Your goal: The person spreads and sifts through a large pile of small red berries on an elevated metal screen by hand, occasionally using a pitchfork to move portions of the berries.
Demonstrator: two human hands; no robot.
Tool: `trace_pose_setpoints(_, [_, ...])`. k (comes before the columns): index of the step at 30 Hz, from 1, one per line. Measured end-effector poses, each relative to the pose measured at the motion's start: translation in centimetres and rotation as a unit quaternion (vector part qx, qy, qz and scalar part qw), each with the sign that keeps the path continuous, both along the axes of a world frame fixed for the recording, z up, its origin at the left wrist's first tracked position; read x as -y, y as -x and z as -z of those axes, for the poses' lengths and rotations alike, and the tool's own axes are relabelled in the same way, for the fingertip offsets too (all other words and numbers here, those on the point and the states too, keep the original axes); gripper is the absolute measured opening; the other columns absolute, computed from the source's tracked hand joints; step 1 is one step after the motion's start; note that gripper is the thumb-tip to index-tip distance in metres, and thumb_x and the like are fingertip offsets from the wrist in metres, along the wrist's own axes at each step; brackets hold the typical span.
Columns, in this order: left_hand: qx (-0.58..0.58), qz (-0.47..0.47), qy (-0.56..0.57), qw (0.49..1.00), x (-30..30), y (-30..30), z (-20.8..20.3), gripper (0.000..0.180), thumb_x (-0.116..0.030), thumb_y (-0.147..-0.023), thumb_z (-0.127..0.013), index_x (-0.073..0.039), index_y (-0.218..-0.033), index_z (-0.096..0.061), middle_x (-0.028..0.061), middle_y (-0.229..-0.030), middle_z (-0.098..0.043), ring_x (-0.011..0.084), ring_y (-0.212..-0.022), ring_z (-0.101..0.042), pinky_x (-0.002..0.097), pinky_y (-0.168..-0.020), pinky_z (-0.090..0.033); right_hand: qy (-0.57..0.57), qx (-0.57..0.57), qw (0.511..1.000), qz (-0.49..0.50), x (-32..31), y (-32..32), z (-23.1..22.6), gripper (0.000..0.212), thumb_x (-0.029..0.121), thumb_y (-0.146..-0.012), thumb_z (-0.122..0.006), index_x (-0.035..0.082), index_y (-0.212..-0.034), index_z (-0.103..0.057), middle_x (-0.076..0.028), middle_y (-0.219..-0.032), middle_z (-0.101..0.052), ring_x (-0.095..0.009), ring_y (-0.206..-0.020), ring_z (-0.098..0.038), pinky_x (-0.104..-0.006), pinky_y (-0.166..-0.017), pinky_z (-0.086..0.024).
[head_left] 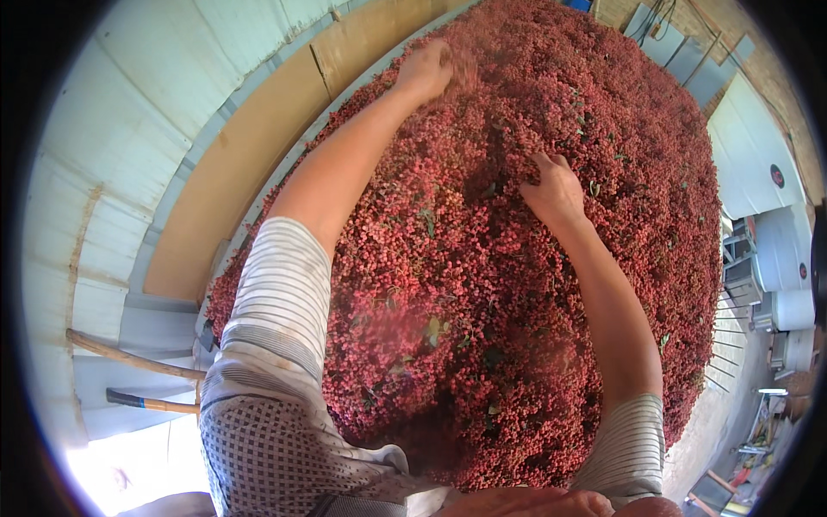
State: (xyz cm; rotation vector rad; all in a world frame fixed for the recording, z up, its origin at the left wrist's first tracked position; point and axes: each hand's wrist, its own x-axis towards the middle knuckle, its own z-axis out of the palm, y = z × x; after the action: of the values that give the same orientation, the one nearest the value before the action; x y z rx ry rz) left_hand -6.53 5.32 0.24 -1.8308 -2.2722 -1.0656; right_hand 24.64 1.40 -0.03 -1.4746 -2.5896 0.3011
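Observation:
A large heap of red Sichuan peppercorn clusters (482, 284), mixed with bits of stem and green leaf, spreads in front of me. Far out along its left side, my left hand (424, 73) has its fingers curled round some clusters; blurred red peppercorns show beside the fingertips. Nearer and to the right, my right hand (556, 191) bends into the heap, thumb and fingers curled at the clusters. Its fingertips are partly hidden among them. A dark hollow runs through the heap between the two hands.
Long brown boards (241, 164) edge the heap on the left, against a pale panel wall (129, 129). Two tool handles (146, 358) stick out at lower left. White cabinets (758, 155), metal prongs and assorted items stand beyond the heap on the right.

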Motion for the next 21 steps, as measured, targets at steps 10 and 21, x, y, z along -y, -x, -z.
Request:
trace_pose_setpoints(10, [-0.073, -0.034, 0.124, 0.989, -2.1, -3.1, 1.8, 0.095, -0.039, -0.091, -0.074, -0.026, -0.163, -0.014, 0.0224, -0.167, -0.013, 0.0468, -0.150, -0.025, 0.0580, -0.119, -0.036, 0.190, -0.371, 0.898, 0.139, 0.3, -1.6, -6.9, 0.077, 0.022, -0.090, -0.077, -0.010, -0.149, -0.039, -0.025, -0.123, -0.067, -0.024, -0.106, -0.068, -0.0349, -0.092, -0.056])
trace_pose_setpoints(21, [0.002, 0.002, 0.111, 0.994, 9.6, 1.3, 1.3, 0.065, -0.021, -0.095, -0.061, -0.007, -0.153, -0.033, 0.0281, -0.155, -0.037, 0.0475, -0.142, -0.037, 0.0528, -0.118, -0.036, 0.069, -0.173, 0.982, 0.015, -13.0, 8.0, -8.7, 0.109, 0.068, -0.088, -0.066, 0.003, -0.161, -0.019, -0.026, -0.159, -0.034, -0.043, -0.144, -0.039, -0.0519, -0.119, -0.037])
